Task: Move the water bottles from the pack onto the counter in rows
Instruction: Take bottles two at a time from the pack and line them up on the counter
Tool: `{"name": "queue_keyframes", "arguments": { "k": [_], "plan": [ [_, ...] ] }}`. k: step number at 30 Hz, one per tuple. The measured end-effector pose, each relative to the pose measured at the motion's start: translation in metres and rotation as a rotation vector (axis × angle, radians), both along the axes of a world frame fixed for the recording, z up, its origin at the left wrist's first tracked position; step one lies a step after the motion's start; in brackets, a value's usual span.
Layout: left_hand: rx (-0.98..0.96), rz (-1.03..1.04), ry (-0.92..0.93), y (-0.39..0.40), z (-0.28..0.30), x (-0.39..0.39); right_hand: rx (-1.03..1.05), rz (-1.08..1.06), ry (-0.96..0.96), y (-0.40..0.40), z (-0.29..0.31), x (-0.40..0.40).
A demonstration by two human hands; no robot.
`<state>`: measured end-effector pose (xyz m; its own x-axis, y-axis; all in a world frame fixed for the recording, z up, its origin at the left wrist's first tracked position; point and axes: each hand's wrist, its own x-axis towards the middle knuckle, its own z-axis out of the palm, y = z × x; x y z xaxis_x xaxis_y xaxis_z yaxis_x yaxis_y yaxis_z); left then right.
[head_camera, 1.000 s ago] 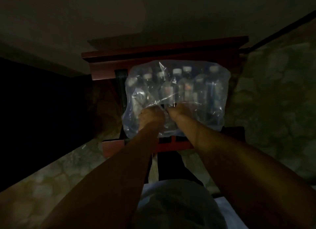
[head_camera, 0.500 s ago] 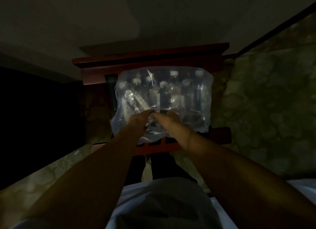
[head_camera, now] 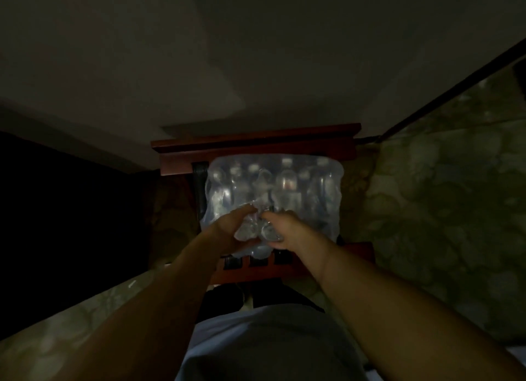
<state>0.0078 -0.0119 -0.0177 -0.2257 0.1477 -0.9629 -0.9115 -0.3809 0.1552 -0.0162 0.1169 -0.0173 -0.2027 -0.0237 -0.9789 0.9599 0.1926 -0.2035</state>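
Note:
A shrink-wrapped pack of water bottles [head_camera: 301, 190] lies on a reddish wooden stand [head_camera: 256, 141] in dim light. Several white caps show through the clear film near the pack's far edge. My left hand [head_camera: 227, 229] grips the bunched plastic wrap at the pack's near side. My right hand [head_camera: 281, 232] grips the same wrap just to the right, knuckles close to the left hand. Between the two hands the film is crumpled and pulled up. The bottles under my hands are hidden by glare and plastic.
A mottled stone counter [head_camera: 444, 210] runs along the right side and another stretch [head_camera: 57, 338] shows at lower left. A dark gap lies to the left of the stand. A plain wall rises behind it.
Both hands stayed on the pack's near side and bunched more film between them. The camera view shifted, so the pack sits a little lower in the frame.

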Motion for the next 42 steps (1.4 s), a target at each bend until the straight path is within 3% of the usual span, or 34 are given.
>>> {"name": "queue_keyframes", "arguments": {
  "k": [6, 11, 18, 21, 29, 36, 42],
  "plan": [
    [-0.142, -0.088, -0.012, 0.013, 0.017, 0.014, 0.110, 0.188, 0.068, -0.001, 0.027, -0.008],
    [-0.131, -0.054, -0.092, 0.021, 0.038, 0.021, 0.300, 0.732, 0.223, -0.004, 0.055, -0.017],
    [-0.027, -0.081, 0.085, 0.000, 0.059, 0.021, 0.289, 0.784, 0.194, 0.001, 0.082, -0.012],
    [0.007, -0.094, 0.125, -0.010, 0.070, 0.018, 0.314, 0.711, 0.213, -0.005, 0.091, -0.004],
    [0.117, -0.010, 0.260, -0.047, 0.091, 0.044, 0.099, 0.043, 0.168, -0.024, 0.123, 0.035],
    [0.185, -0.072, 0.391, -0.069, 0.128, 0.090, 0.143, -0.127, 0.285, -0.047, 0.159, 0.078],
    [0.288, -0.041, 0.579, -0.107, 0.167, 0.115, -0.082, -0.116, 0.467, -0.067, 0.199, 0.109]
  ]
}}
